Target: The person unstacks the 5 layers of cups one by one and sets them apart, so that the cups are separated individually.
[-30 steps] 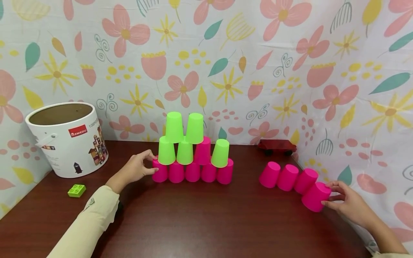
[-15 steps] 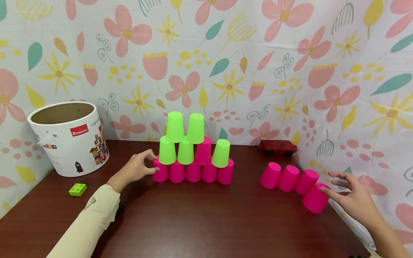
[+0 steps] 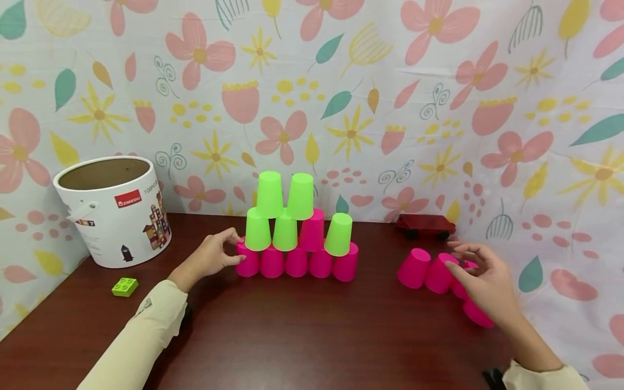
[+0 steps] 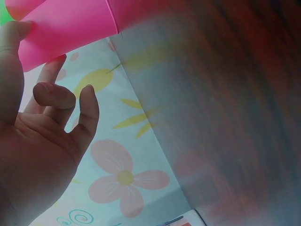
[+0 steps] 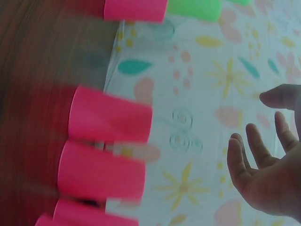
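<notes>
Upside-down cups form a stack (image 3: 297,233) at mid-table: a pink bottom row, then green cups with one pink cup (image 3: 312,230) among them, and two green cups (image 3: 300,196) on top. My left hand (image 3: 209,255) holds the leftmost bottom pink cup (image 3: 248,261) between thumb and finger; the left wrist view shows both against that pink cup (image 4: 70,35). On the right, several pink cups (image 3: 414,268) stand upside down in a slanting line. Above them is my right hand (image 3: 487,284), fingers loosely bent and holding nothing, partly hiding the nearer cups.
A white bucket (image 3: 114,216) stands at the back left, with a green toy brick (image 3: 124,287) in front of it. A red toy wagon (image 3: 426,225) sits at the back right by the table's edge. Floral cloth (image 3: 361,81) hangs behind and to the right.
My right hand has let go of the nearest loose pink cup and moved left over the line of cups. The left hand stays at the same cup; the head view has shifted slightly.
</notes>
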### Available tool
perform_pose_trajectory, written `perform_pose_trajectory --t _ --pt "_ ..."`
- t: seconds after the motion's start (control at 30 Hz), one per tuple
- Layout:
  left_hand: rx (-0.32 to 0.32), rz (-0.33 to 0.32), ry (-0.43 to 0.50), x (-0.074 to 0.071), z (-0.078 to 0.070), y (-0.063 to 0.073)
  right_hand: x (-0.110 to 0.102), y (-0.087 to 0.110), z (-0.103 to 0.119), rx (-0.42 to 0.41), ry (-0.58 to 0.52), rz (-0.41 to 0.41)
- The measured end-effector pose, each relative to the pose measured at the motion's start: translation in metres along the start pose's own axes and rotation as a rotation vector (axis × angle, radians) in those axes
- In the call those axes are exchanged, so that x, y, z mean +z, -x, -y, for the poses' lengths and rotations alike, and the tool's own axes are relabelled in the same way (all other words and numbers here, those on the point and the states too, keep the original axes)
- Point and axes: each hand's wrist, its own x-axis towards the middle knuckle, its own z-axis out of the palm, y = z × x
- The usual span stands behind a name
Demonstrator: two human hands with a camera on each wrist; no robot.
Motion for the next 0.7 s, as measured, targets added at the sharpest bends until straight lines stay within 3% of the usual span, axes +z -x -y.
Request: perform_pose_trajectory --t 0.13,0.5,0.7 --pt "0.009 -0.007 -0.011 0.000 0.000 0.001 0.018 -0.007 0.012 -0.021 -0.064 0.027" --pt "0.014 -0.018 -0.030 0.001 0.003 0.001 0.062 -0.030 0.046 0.031 -0.223 0.024" --pt "0.019 -0.007 -0.025 0.002 0.001 0.000 0.087 -0.043 0.062 -0.021 -0.246 0.100"
